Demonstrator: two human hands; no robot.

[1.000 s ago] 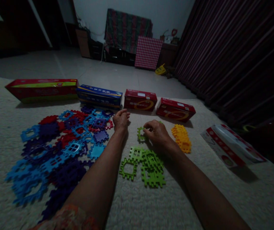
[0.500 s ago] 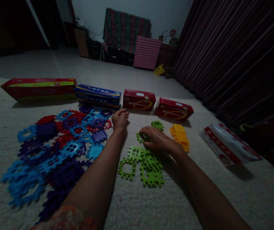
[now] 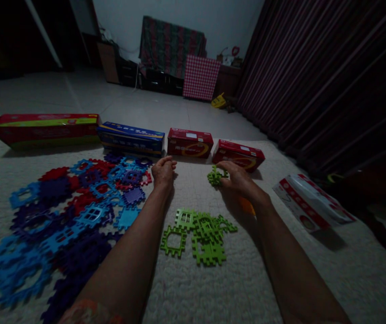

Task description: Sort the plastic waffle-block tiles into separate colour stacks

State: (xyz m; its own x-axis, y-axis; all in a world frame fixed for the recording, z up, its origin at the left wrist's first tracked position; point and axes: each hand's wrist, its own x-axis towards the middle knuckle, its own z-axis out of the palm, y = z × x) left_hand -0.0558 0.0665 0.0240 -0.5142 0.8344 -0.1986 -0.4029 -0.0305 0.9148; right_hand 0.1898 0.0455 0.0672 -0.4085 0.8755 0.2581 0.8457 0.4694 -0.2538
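Head: notched green plastic piece

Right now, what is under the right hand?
Some orange plastic shows beside the wrist of the right hand, and green plastic shows at its fingertips. The hand and wrist block the rest, so I can't tell how much orange lies there.

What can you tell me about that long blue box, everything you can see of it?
The blue box is a long, low carton, apparently glossy card, with yellow bands and pale lettering. It looks shut. It lies lengthwise on the pale cover, between the long red-and-green box and a shorter red box. Its left end is right by the red-and-green one; whether they touch, I can't tell. The left hand is near its right end, but not holding it.
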